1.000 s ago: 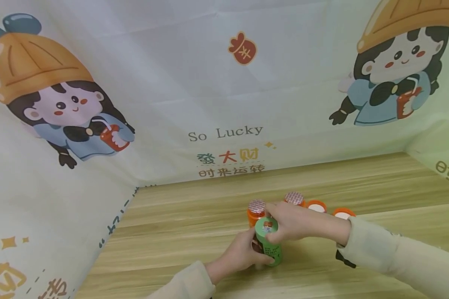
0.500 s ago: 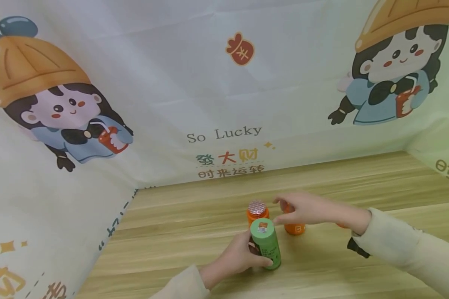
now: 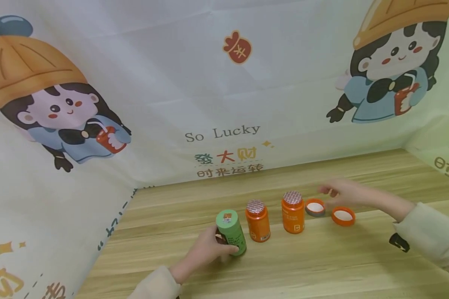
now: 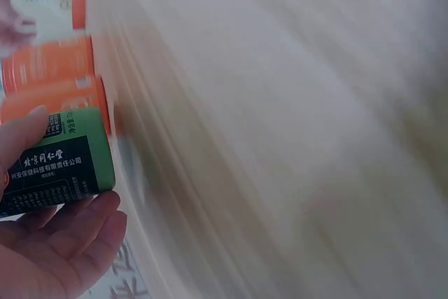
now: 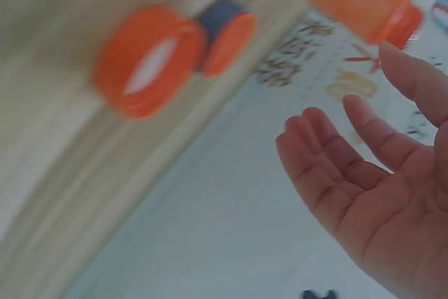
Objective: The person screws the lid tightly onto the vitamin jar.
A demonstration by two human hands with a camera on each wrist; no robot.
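Observation:
My left hand (image 3: pixel 203 250) grips a green cylindrical canister (image 3: pixel 235 237) low on its side, thumb in front. The canister stands nearly upright at the left of the row, its dark label (image 4: pixel 52 173) facing the left wrist view. Two orange bottles (image 3: pixel 259 227) (image 3: pixel 293 216) with patterned silvery seals stand uncapped to its right. My right hand (image 3: pixel 353 194) hangs with relaxed fingers just above and behind two upturned lids, holding nothing. One lid has a dark grey side (image 3: pixel 316 213) and an orange inner rim; the other lid (image 3: pixel 343 223) is all orange.
The wood-grain tabletop (image 3: pixel 284 270) runs back to a white printed cloth (image 3: pixel 164 112) that hangs behind and at both sides. A small black object (image 3: pixel 399 242) shows beside the right sleeve (image 3: pixel 426 228).
My left hand has shifted the green canister leftward, away from in front of the first bottle. My right hand has left the canister's top and moved right, past the bottles, to the lids.

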